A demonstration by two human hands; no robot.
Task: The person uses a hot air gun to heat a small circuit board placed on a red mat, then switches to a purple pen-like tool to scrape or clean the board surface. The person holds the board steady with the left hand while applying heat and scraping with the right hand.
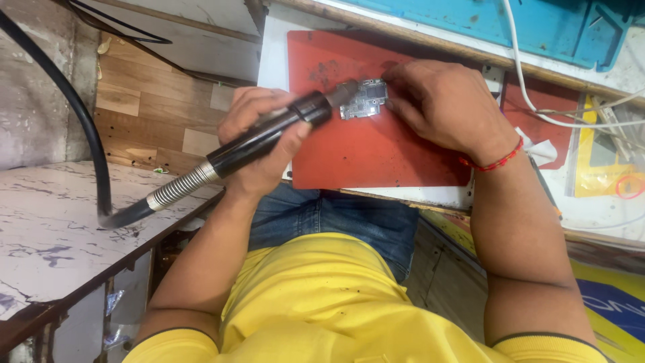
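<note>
Head view: the left hand [259, 138] is wrapped tight around a black hot-air handpiece [269, 138], and its metal nozzle [345, 91] points right at a small circuit board [365, 99]. The right hand [440, 101] is pressed down with its fingers bent, and the fingertips hold the far edge of the board so it stays put.

The board lies flat on a red work mat [376, 154], between the two hands. It looks thin, light and stiff, so it could slide or snap if pushed hard. I think the bare edges are the safe place to hold it, away from the tiny parts and the nozzle. It is silver-grey with little metal squares and dark bits on top.

A springy metal coil [181, 187] comes out of the back of the handpiece, near the left wrist, and joins a thick black hose [80, 121] that runs up past a white marble-look table [47, 228]. Past the right hand a white cable [531, 101] crosses the bench, and a red thread bracelet [494, 161] sits on the right wrist
</note>
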